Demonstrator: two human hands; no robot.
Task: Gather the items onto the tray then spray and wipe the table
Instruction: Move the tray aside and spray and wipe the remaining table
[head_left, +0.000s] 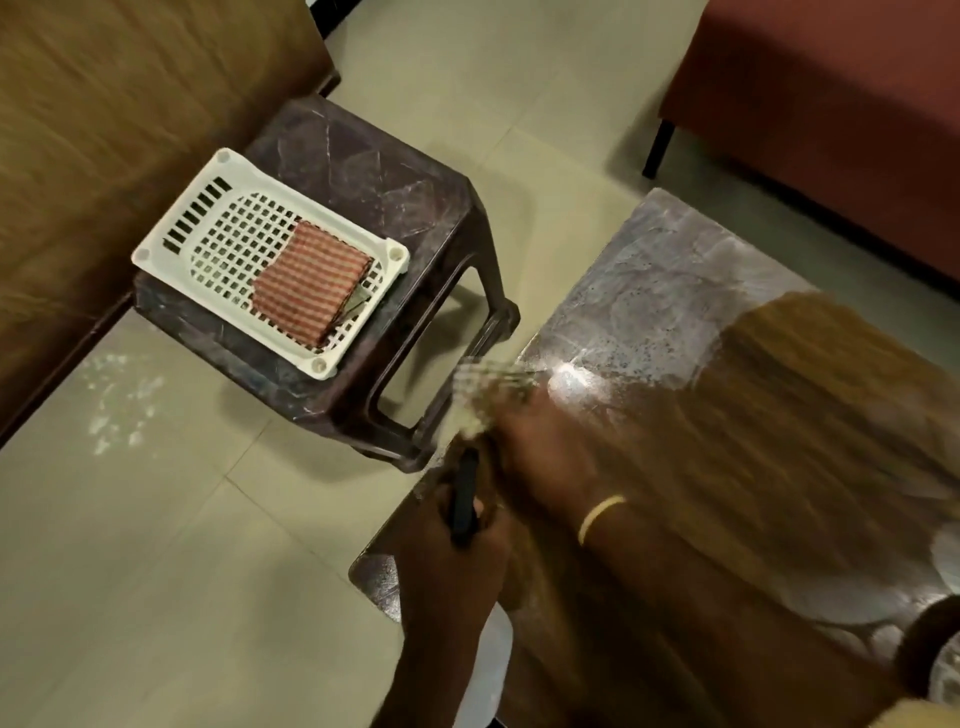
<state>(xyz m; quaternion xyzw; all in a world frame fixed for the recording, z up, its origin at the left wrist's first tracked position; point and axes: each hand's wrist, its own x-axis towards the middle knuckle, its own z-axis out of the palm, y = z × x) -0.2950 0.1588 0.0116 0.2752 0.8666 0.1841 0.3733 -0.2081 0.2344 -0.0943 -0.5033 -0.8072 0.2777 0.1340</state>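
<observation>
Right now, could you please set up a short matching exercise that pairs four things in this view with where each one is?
Things:
1. white tray
2. striped cloth
3. black object
4. bangle

Places:
A. on the right wrist
B. on the dark stool
C. lying in the tray
D. gripped in the left hand

Pairs: 1-B, 2-C, 3-D, 4-A
</observation>
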